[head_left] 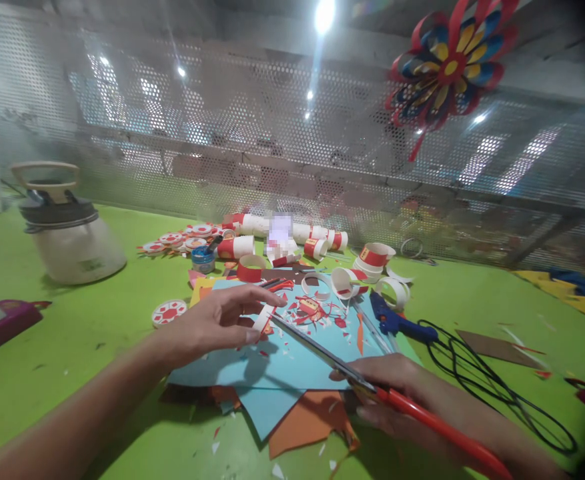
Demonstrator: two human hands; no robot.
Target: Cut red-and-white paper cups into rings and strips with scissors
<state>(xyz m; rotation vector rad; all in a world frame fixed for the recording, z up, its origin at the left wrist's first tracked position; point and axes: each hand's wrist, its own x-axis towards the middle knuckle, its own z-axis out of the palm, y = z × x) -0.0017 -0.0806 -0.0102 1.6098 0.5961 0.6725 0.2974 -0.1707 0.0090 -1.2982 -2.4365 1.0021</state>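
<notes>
My left hand (227, 317) pinches a small white paper piece (265, 320) with a red edge between thumb and fingers. Red-handled scissors (322, 350) are gripped in my right hand (392, 380), their blades pointing up and left. The blade tips meet the paper piece; whether they are cutting into it I cannot tell. Below both hands lies a light blue paper sheet (212, 370), strewn with red and white paper scraps (317, 310).
A blue glue gun (397, 320) with a looped black cord (472, 380) lies right. Cut paper cups (375, 257), red-and-white discs (169, 312) and a blue paint jar (203, 259) stand behind. A large kettle-like jug (75, 240) is left; orange paper (312, 423) is in front.
</notes>
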